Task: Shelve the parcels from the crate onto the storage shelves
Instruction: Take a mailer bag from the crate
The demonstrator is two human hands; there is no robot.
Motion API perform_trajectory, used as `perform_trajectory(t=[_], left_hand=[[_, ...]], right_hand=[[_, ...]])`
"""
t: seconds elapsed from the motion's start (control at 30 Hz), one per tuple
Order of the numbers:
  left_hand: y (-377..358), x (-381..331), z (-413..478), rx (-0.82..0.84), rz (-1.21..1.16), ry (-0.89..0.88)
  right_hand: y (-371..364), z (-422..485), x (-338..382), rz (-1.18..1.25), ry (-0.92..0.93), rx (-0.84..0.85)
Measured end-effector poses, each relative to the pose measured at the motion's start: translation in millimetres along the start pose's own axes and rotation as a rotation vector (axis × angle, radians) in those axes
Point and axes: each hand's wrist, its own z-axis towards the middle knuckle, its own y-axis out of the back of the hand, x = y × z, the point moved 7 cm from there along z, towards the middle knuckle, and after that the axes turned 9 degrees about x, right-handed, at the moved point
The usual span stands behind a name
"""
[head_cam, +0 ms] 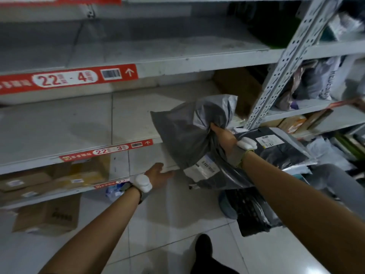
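Clutching grey parcel (183,135) beside shelf (59,125)

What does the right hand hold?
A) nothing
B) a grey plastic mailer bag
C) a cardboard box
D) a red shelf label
B: the right hand grips the bunched end of the grey plastic mailer bag, raised in front of the shelves.

Crumpled grey poly parcel (183,135) (neck bunched), aslant before the front edge of shelf 22-3 (59,127).
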Motion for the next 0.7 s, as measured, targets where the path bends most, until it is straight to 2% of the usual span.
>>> perform_trajectory(t=[0.07, 0.2, 0.33, 0.53, 0.7], left_hand=[[11, 5, -7, 0.003, -0.191, -0.009], [46, 7, -51, 0.021, -0.578, -0.302], [84, -16, -97, -0.167, -0.767, -0.529], [135, -47, -155, -0.338, -0.679, -0.677], [160, -81, -201, -0.445, -0.316, -0.748]], right_hand=[[-32, -16, 19, 0.083, 0.025, 0.046], [-98, -48, 44, 0.241, 0.07, 0.221], [-130, -77, 69, 0.324, 0.132, 0.303], [-157, -112, 84, 0.156, 0.267, 0.45], [-191, -129, 87, 0.003, 0.321, 0.406]])
